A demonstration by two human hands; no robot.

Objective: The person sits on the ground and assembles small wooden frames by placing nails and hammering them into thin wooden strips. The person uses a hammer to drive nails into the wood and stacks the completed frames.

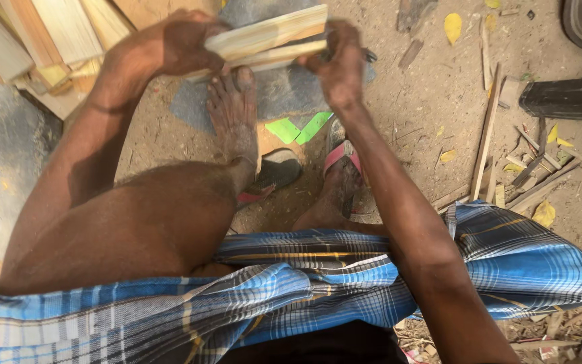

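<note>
The left hand [180, 44] is closed around one end of a pale wooden slat [267, 39], held flat above the bare foot [234, 114] and the grey mat [277, 91]. The right hand [341, 64] clamps the slat's other end. Even pressure from both grips should keep it level; stray sticks [490, 131] lie well apart on the dirt.

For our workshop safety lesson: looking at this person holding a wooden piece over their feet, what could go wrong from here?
1. The wooden piece, gripped by the left hand and right hand, could slip onto the bare foot directly below.
2. Its rough edges might splinter the bare hands.
3. Wood scraps scattered on the ground could trip or prick.
</note>
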